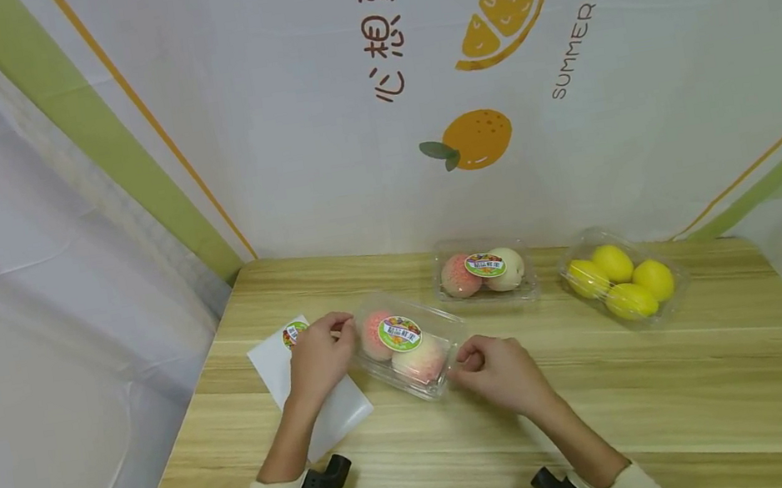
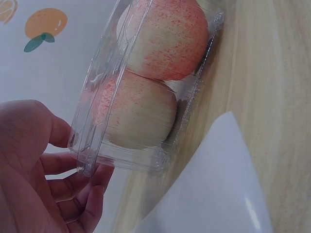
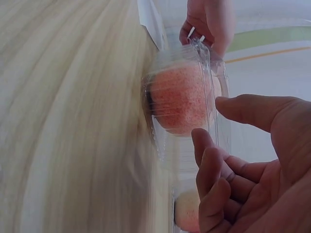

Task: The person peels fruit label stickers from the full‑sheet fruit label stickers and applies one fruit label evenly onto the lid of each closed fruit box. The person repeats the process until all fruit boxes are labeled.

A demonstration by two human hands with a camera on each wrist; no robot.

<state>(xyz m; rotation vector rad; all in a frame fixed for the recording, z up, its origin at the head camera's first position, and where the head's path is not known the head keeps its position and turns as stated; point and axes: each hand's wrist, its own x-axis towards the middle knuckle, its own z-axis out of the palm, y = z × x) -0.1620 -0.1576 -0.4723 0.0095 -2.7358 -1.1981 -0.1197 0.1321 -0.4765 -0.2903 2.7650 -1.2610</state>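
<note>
A clear plastic fruit box (image 1: 410,351) with two pinkish peaches (image 2: 141,109) inside lies between the hands. A round colourful label (image 1: 400,334) is on its lid. My left hand (image 1: 324,353) pinches the box's left end at the rim, thumb above and fingers below, as the left wrist view shows. At the opposite end, my right hand (image 1: 497,371) has its thumb on the lid's edge and curled fingers against the side, gripping the rim. Under the left forearm is a white label sheet (image 1: 343,411), with one round sticker (image 1: 294,332) at its far end, partly covered by the hand.
Behind, a second clear box (image 1: 486,270) holds two peaches and bears the same kind of label. Farther right stands a clear box of lemons (image 1: 620,281) without a visible label. The wooden table (image 1: 651,407) ends at a printed curtain (image 1: 318,162) at the back.
</note>
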